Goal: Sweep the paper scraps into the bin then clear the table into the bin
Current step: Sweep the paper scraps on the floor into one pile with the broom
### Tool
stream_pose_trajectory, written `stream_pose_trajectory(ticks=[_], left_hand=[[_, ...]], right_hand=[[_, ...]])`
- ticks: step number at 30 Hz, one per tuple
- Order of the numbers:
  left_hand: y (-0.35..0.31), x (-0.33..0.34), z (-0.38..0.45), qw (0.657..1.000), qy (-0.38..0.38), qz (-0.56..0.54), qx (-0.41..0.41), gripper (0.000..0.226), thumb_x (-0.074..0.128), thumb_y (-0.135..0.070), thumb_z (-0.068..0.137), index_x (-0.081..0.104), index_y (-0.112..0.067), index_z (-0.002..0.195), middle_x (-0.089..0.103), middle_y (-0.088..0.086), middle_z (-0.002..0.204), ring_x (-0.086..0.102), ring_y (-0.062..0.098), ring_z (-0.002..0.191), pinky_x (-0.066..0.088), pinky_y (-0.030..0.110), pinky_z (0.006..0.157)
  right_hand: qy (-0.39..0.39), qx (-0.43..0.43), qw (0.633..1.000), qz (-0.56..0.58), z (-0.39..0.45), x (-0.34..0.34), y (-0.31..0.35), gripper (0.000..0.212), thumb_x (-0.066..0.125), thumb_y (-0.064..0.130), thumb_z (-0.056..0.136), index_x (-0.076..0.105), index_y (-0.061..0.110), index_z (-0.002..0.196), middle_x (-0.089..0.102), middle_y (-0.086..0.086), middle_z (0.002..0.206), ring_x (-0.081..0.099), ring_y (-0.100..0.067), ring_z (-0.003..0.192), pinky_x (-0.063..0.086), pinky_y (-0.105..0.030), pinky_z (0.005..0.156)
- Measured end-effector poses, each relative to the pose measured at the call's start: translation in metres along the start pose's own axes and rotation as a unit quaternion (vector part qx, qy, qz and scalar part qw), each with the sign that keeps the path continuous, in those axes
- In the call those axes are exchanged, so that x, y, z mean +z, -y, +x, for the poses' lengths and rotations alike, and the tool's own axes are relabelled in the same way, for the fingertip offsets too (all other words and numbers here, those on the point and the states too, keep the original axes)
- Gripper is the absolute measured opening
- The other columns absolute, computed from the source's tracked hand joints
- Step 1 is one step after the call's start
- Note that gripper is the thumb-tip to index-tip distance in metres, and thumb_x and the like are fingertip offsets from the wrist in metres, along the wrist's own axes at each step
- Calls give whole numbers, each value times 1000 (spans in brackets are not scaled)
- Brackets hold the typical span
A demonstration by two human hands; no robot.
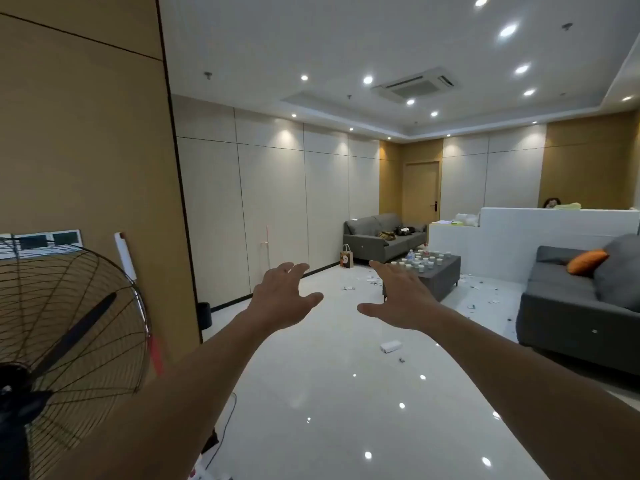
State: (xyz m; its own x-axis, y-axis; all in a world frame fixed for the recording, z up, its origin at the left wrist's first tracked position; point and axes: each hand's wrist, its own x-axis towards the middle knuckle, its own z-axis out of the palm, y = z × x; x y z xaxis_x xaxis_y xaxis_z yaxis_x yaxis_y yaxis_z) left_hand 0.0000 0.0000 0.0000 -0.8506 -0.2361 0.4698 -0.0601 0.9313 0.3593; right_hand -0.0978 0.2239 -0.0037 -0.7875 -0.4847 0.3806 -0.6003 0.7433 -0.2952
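2 empty hands, left and right, we hold spread, far from scraps; sweeping near the table could topple cups.

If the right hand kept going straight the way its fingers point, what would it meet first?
Probably nothing close. The right hand, open and empty, points toward the dark coffee table covered with small white cups. That table seems the first thing in line, though depth is hard to judge.
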Motion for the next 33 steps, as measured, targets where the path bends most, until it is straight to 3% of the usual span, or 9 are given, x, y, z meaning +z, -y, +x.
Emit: stream_pose_trajectory(ticks=[13, 21, 33], left_hand=[[39, 114, 178, 994, 28, 100, -9, 71, 56, -56, 86, 29, -33, 147, 26, 0, 157, 19, 23, 143, 28, 47, 112], [54, 189, 319, 993, 39, 102, -39, 71, 58, -54, 84, 31, -33, 146, 33, -2, 153, 27, 21, 140, 33, 45, 108], [167, 296, 504, 991, 77, 103, -43, 77, 57, -58, 82, 27, -33, 148, 34, -2, 151, 30, 23, 137, 36, 42, 105]], right_hand=[[22, -5, 998, 51, 189, 69, -99, 98, 70, 62, 79, 20, 28, 157, 28, 0, 161, 25, -26, 146, 30, -45, 115], [67, 31, 992, 104, 335, 96, -176, 92, 71, 57, 82, 24, 27, 155, 35, -4, 157, 32, -27, 143, 33, -43, 113], [93, 28, 992, 84, 538, 209, -212, 94, 72, 57, 82, 23, 27, 156, 37, -5, 156, 34, -28, 141, 36, -43, 112]])
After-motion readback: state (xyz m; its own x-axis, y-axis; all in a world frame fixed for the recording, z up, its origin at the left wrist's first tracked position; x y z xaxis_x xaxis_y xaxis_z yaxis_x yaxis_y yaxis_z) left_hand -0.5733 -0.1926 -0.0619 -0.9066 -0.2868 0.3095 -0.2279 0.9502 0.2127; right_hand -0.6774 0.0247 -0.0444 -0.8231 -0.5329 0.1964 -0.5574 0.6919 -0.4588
